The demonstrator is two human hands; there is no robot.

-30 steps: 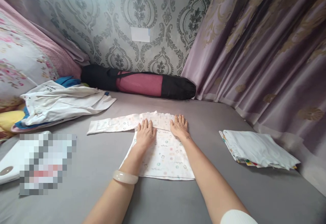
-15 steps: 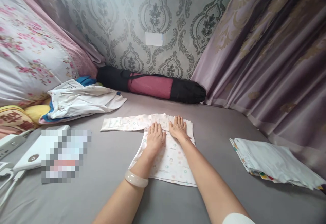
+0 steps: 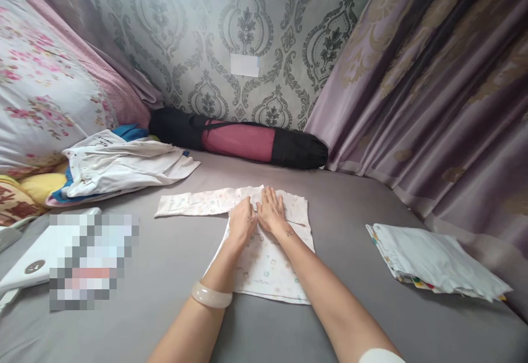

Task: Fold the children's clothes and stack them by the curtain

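Observation:
A small white long-sleeved shirt (image 3: 264, 272) with a faint coloured print lies flat on the grey bed sheet (image 3: 346, 319). One sleeve stretches out to the left; on the right the other is folded across the chest. My left hand (image 3: 241, 221), below a pale bangle, is closed with curled fingers at the shirt's left armpit, where it seems to pinch the cloth. Its fingertips are partly hidden. Beside it, my right hand (image 3: 270, 212) rests flat on the upper chest, fingers stretched out.
A folded pale garment stack (image 3: 433, 258) lies at right, and rumpled white clothes (image 3: 127, 165) at far left. A white power bank (image 3: 37, 264) sits beside a blurred-out item (image 3: 94, 264). Along the wall stretches a long black and pink bag (image 3: 243, 142); curtains (image 3: 371, 104) hang at right.
My left hand has gone from lying flat to closed fingers at the shirt's armpit. My right hand has slid left across the chest, nearer the left. The view has shifted slightly.

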